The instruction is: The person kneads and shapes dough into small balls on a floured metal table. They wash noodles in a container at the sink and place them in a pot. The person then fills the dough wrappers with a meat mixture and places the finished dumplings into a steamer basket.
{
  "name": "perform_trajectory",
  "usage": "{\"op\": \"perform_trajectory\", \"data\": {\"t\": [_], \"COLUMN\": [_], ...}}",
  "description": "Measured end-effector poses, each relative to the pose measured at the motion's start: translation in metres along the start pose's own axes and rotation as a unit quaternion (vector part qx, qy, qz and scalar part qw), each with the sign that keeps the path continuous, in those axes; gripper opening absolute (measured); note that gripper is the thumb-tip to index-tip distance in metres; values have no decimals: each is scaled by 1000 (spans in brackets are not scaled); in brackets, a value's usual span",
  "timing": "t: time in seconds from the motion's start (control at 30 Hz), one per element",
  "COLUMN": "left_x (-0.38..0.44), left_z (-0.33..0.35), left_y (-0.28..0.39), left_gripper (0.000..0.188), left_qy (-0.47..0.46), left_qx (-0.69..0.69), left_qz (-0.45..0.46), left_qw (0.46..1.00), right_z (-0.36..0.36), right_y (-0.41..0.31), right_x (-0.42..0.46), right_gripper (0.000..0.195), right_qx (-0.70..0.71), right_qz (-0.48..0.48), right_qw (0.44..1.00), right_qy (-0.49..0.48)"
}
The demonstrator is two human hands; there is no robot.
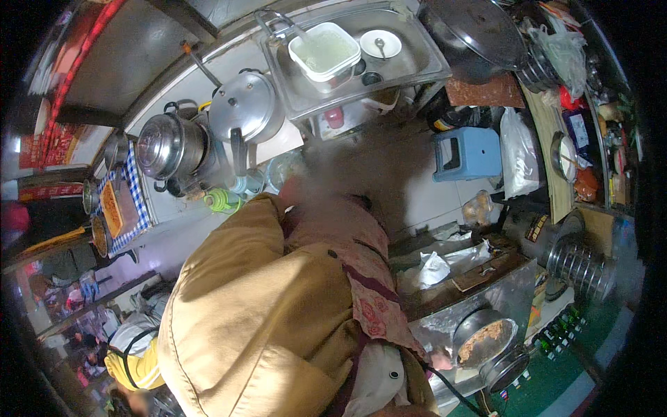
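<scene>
At the end of the tan left sleeve [234, 229], a blurred reddish patch appears to be my left hand [293, 190]; its fingers and anything in it cannot be made out. My right hand is out of view. Before me is a steel sink [417, 68]. Under its faucet [276, 26] stands a white plastic tub [325, 52] of cloudy water, beside a white bowl [370, 44] with a spoon in it. Left of the sink sit a pressure cooker [245, 104] and a lidded steel pot [167, 140]. A patterned apron [372, 307] covers my front.
A blue plastic stool [469, 154] stands on the floor at right, near a white plastic bag [518, 156]. A large dark wok [474, 31] is right of the sink. Lower right, a metal bowl [484, 339] holds crumbly food. Someone in yellow clothing [138, 362] is at lower left.
</scene>
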State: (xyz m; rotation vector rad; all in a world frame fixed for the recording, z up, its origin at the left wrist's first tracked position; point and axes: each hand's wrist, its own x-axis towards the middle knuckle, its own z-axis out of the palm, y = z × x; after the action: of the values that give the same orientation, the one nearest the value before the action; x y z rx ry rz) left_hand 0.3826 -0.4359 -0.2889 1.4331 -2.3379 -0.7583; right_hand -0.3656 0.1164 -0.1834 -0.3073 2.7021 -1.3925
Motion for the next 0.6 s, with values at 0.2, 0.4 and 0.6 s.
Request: {"op": "perform_trajectory", "data": {"t": [0.2,0.4,0.6], "left_x": [157,305,418], "left_z": [-125,-187,-193], "left_y": [59,-62,-167], "left_gripper": [34,30,31], "left_qy": [171,297,301], "left_qx": [-256,-406,-282], "left_qz": [-225,-342,-336], "left_qw": [924,794,846], "right_z": [134,323,471], "right_y": [-44,-293,-375], "right_x": [-61,-115,-96], "right_gripper": [34,25,25], "right_qx": [417,196,-11], "right_qz": [310,319,-23], "right_qw": [827,879,865], "right_qy": [-215,-295,-501]}}
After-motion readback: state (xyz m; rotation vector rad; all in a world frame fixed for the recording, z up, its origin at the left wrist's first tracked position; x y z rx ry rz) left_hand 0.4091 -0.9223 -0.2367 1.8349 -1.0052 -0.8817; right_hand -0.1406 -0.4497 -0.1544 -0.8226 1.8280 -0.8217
